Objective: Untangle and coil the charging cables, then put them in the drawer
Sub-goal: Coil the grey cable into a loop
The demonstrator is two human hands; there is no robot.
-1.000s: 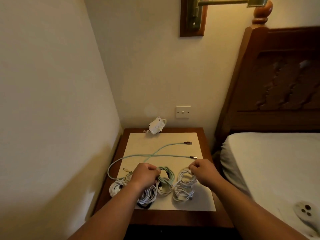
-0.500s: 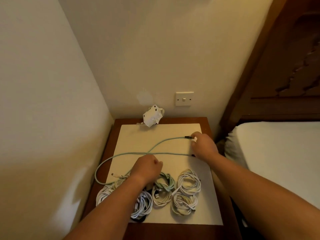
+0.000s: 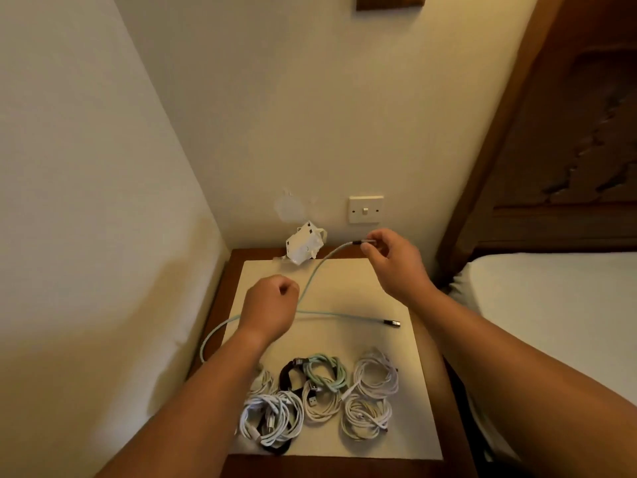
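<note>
Pinching the cable plug (image 3: 364,241), right fingers (image 3: 382,237) meet; left fingers (image 3: 286,288) curled, hold unclear.

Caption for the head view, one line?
Right hand pinches a plug of the loose mint-green braided cable; left hand grips its middle.

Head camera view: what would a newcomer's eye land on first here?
The right hand pinches one plug of a long mint-green cable, holding it up over the back of the bedside table. The cable's other plug lies flat on the white mat. The left hand is curled where the cable crosses itself. Along the mat's near edge sits a cluster of coiled cables, mostly white.
</note>
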